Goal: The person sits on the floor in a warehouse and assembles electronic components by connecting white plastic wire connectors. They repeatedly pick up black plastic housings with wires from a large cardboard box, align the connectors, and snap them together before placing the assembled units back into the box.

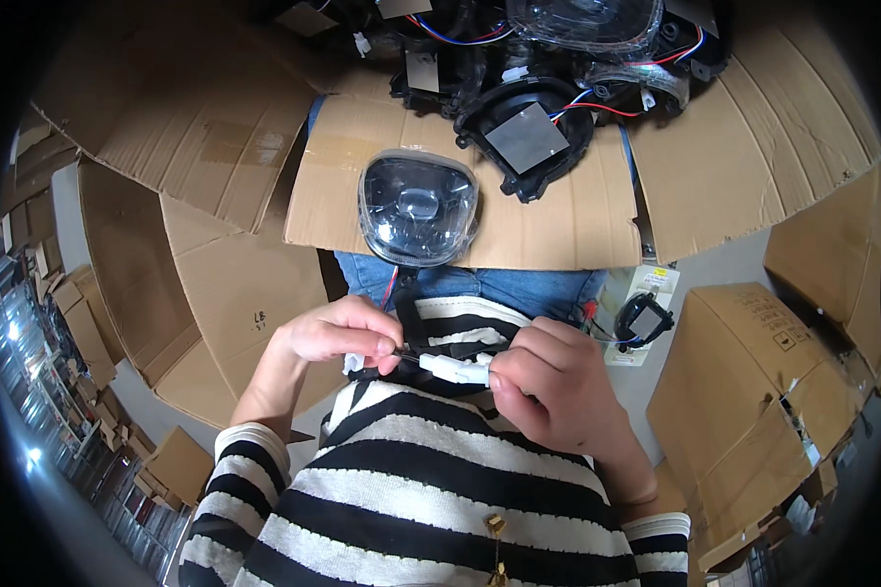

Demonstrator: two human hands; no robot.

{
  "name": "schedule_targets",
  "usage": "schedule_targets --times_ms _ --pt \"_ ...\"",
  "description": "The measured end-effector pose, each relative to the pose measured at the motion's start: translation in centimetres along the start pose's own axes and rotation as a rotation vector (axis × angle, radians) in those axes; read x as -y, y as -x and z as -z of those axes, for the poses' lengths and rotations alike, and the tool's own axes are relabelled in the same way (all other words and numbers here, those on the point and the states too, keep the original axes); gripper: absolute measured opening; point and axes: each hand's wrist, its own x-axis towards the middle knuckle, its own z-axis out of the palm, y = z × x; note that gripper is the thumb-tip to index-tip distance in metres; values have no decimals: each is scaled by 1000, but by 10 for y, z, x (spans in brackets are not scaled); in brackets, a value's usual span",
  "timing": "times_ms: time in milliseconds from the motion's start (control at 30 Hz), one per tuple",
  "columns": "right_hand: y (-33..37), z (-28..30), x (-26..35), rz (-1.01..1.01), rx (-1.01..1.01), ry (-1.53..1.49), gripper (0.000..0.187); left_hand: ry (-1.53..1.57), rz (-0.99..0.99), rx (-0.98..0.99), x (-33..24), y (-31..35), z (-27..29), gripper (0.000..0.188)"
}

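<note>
My left hand (338, 331) is closed in a pinch on thin dark wires (411, 356) at the left end of a white plastic connector (450, 369). On the other end of that connector, the thumb and curled fingers of my right hand (558, 386) are closed. Below my left fingers a second small white plug (353, 364) hangs. A round-cornered headlight (419, 210) with a clear lens lies just beyond my hands, at the near edge of a cardboard flap. From under it a black cable and a red wire run toward my lap.
More black lamp housings (528, 137) with red, white and blue wires are piled on the cardboard flap (333, 186) ahead. A small black lamp unit (644, 320) rests at lower right. Open cardboard boxes stand to the left (216, 293) and right (744, 411).
</note>
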Motion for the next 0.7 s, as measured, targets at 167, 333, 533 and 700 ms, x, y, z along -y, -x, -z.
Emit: schedule_targets --times_ms 167,333,533,700 --pt "-3 -4 0 9 -31 174 10 3 38 34 0 -3 1 27" --pt "3 -18 -9 -9 -59 106 10 98 170 -23 -1 1 -2 19" --pt "18 11 -15 -164 -166 -244 4 138 -272 -602 -16 62 -24 17" --pt "31 18 -19 -220 -184 -220 4 -512 -1187 -1230 -71 219 -5 24"
